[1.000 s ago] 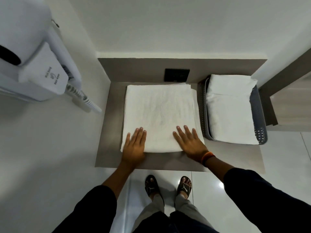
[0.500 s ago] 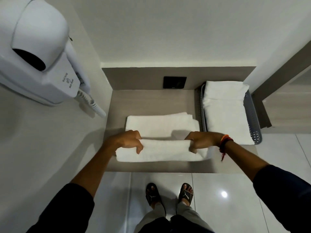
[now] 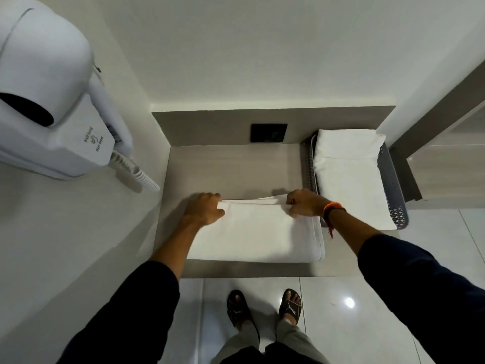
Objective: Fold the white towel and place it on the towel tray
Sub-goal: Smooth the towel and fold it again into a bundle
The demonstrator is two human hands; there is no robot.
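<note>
Bare shelf (image 3: 231, 166) lies open behind your white towel (image 3: 257, 232); towel tray (image 3: 393, 185) just right, already holding towels; your left hand (image 3: 203, 211) and right hand (image 3: 304, 203) pinch its far edge; towel folded flat, near the front edge.

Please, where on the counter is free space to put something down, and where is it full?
Free: the bare counter behind the towel, between the left wall, the black socket and the tray. A narrow strip also runs along the front edge. Crowded: the tray is filled by a folded towel, and the left hand and right hand grip the towel's far edge.
</note>
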